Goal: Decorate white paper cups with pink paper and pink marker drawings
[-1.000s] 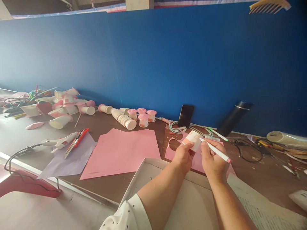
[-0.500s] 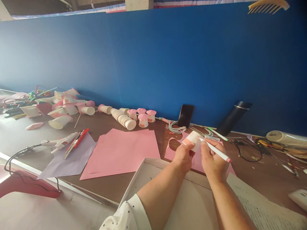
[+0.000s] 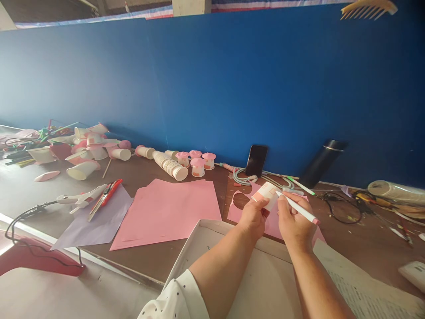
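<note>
In my left hand (image 3: pixel 254 219) is a white paper cup (image 3: pixel 266 191), gripped near its rim and tilted on its side. Pink window-like outlines and a pink patch mark its wall. My right hand (image 3: pixel 295 221) holds a white felt-tip marker (image 3: pixel 300 209) with a pink end, its tip at the cup's wall beside one outline. Both hands are above cut pink paper (image 3: pixel 235 213) and the far edge of a white cardboard box lid (image 3: pixel 195 239). Several small cups with pink paper roofs (image 3: pixel 198 167) stand near the blue partition, beside a nested row of paper cups (image 3: pixel 171 166).
Pink sheets (image 3: pixel 169 215) lie left of the lid. A red utility knife (image 3: pixel 105 199) and a glue gun (image 3: pixel 81 197) rest on purple paper (image 3: pixel 96 226). A phone (image 3: pixel 256 160) and black bottle (image 3: pixel 322 164) lean on the blue partition (image 3: pixel 212 79). Cups and cables clutter both sides.
The view has shifted very slightly. Both hands keep nearly the same pose, with the marker tip still at the cup.
</note>
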{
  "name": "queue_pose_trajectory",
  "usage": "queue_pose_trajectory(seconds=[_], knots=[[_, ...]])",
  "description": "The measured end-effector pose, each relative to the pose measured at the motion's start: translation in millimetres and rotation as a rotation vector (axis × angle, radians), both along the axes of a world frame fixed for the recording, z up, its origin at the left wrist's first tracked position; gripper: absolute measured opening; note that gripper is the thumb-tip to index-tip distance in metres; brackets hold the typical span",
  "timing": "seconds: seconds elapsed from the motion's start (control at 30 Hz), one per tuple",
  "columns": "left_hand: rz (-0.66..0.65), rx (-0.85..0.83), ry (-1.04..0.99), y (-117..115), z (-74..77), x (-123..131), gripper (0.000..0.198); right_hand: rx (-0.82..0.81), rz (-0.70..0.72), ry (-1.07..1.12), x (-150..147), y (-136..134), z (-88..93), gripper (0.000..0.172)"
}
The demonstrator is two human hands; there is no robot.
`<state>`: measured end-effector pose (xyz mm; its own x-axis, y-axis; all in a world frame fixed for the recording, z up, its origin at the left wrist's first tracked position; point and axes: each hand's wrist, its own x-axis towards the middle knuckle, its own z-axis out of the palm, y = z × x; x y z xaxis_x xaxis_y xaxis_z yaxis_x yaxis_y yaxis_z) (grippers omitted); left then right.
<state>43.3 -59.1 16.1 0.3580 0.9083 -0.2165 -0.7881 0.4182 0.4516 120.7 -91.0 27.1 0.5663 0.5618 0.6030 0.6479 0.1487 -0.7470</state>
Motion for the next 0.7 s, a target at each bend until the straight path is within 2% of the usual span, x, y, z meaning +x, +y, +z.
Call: queue_pose_trajectory(seconds=[0.23,0.7], knots=[[-0.002,0.037,0.003,1.2,-4.2,1.6,0.034,-0.008,0.004,-0.022,0.6,-0.4,-1.6,0.028],[0.007,0.104,0.006,-1.2,-0.7,0.4,0.032,0.005,0.01,-0.05,1.3,0.8,-3.5,0.03]])
